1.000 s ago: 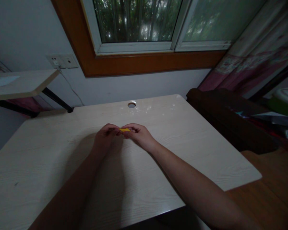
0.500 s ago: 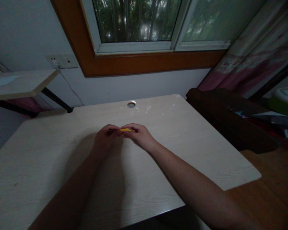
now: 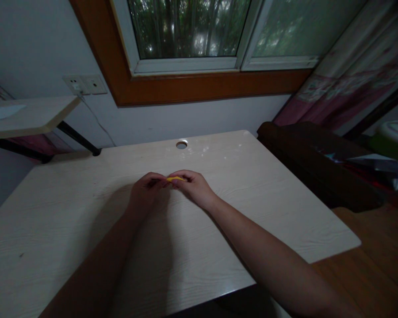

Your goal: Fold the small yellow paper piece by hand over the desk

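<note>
Fingers point(image 3: 157, 176) nearly together on both sides, pinching a small yellow piece point(image 3: 175, 179) between them: the left hand point(image 3: 142, 191) at its left end, the right hand point(image 3: 198, 189) at its right. Much of its shape is hidden. Light, even pressure looks wise here, both grips level, so it doesn't twist. Below, the bench point(image 3: 268, 203) could steady the forearms; a round hole point(image 3: 181, 145) sits farther off.

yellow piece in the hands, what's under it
The pale desk lies below the yellow piece, which is held between the left hand and the right hand. Their fingers hide its underside and whatever is directly beneath.
</note>
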A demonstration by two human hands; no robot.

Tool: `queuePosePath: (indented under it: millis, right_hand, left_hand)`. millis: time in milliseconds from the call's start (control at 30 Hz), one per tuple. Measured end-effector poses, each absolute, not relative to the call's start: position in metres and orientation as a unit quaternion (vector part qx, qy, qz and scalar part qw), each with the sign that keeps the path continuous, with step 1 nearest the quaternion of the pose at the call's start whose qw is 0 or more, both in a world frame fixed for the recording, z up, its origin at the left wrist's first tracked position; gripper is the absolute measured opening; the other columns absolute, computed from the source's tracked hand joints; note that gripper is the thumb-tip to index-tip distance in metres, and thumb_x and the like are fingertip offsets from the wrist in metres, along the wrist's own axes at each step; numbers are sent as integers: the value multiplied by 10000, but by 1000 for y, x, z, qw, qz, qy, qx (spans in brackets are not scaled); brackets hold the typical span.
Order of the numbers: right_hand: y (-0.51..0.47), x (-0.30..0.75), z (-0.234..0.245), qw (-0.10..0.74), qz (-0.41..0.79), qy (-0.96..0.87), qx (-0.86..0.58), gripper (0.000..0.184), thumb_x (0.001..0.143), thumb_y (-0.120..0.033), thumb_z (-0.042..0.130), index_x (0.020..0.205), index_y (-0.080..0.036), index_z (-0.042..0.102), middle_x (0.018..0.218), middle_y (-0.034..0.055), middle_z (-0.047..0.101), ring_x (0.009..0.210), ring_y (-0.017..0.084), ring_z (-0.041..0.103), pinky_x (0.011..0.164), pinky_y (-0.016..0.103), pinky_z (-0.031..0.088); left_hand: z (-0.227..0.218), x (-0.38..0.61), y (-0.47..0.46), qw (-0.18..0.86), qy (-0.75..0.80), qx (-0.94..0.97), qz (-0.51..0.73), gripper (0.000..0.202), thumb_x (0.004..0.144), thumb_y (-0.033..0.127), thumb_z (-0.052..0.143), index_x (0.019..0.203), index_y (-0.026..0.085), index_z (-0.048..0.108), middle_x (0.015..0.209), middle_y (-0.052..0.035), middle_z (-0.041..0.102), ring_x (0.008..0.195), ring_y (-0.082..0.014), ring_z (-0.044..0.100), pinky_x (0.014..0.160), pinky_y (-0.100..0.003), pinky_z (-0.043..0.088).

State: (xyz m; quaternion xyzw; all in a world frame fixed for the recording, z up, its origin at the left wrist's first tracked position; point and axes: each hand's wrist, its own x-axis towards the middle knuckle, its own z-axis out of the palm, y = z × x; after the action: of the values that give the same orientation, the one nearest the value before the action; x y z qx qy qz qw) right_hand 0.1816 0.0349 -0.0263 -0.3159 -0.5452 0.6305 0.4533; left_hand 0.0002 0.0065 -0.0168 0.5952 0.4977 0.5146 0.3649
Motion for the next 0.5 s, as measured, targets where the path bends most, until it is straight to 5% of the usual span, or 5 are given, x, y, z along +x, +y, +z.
queuePosePath:
  millis: [500]
  right_hand:
    - [37,182,-31,457,569,-588,-347,257,779,-342,702,998,-212,733,977,53,730,865,162,668,829,316,523]
  left_hand:
    - [-11,4,5,413,528,591,450,262,765,415,714,848,182,628,668,3,693,625,-151,664,629,-254,513]
